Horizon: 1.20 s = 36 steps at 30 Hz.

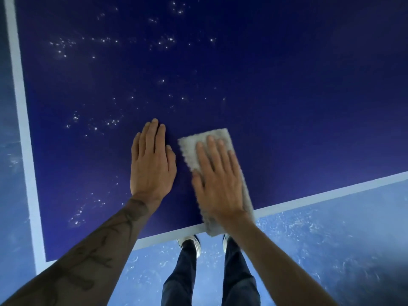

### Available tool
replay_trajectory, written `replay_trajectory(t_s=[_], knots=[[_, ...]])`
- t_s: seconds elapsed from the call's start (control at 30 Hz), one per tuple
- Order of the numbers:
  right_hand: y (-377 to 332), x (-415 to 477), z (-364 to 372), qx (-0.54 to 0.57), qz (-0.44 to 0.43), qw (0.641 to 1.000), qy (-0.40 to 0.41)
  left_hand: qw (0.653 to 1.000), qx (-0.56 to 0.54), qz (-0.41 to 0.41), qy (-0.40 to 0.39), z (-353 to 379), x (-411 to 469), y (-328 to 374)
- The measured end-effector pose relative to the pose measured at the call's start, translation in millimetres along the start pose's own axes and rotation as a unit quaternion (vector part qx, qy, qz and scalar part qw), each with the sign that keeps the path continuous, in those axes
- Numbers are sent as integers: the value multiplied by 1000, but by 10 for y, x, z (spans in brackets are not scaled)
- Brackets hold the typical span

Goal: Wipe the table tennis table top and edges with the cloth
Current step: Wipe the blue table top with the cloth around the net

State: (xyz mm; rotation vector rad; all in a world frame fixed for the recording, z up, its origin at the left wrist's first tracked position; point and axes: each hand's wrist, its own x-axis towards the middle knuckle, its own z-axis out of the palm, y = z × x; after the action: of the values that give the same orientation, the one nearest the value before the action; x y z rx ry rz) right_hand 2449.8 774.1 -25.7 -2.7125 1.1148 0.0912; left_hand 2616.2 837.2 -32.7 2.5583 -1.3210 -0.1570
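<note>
The dark blue table tennis table top (265, 85) fills most of the head view, with a white line along its near edge (331, 195) and another along its left edge (19, 107). A grey folded cloth (198, 146) lies flat near the front edge, its near end hanging slightly over the white line. My right hand (218, 180) presses flat on the cloth with straight fingers. My left hand (152, 162) rests flat on the bare table top just left of the cloth. Small bright specks (110, 122) are scattered over the surface to the left and farther away.
Below the near edge I see my two legs in dark trousers (183, 279) and light shoes on a blue speckled floor (331, 250). The same floor shows beyond the table's left edge.
</note>
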Motion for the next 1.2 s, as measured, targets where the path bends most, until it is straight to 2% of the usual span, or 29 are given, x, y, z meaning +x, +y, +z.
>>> replay_trajectory(t_s=[0.13,0.23,0.3,0.37,0.43,0.47,0.63,0.77,0.83,0.9,0.97,1.1,1.2], knots=[[489,415,-197,-35,97,995,2,1000,6,2,-6,4,-4,-19],[303,871,-208,-14,141,989,31,1000,16,10,-3,23,-6,-28],[27,952,-136,-1,118,992,36,1000,20,13,-2,24,-7,-42],[-150,773,-42,-6,34,999,30,1000,21,13,-2,16,-7,-38],[-93,530,-13,-10,-33,999,20,1000,23,13,-6,7,-5,-38],[18,458,-25,-15,-39,999,17,1000,22,13,-8,1,-2,-35],[508,849,-213,-31,86,996,24,1000,16,11,-19,-22,5,-25],[304,1402,-261,-5,128,991,41,1000,20,10,-19,-4,0,-32],[58,1381,-199,-3,81,996,40,999,29,6,-17,7,4,-33],[-89,1143,-125,-10,-9,1000,23,999,34,6,-16,12,4,-32],[35,928,-119,-11,-62,998,8,1000,26,5,-11,12,12,-34],[659,1184,-284,-26,18,999,5,1000,12,-1,-8,-2,97,9],[764,1769,-411,-22,82,996,28,1000,5,-16,-6,-33,283,48]])
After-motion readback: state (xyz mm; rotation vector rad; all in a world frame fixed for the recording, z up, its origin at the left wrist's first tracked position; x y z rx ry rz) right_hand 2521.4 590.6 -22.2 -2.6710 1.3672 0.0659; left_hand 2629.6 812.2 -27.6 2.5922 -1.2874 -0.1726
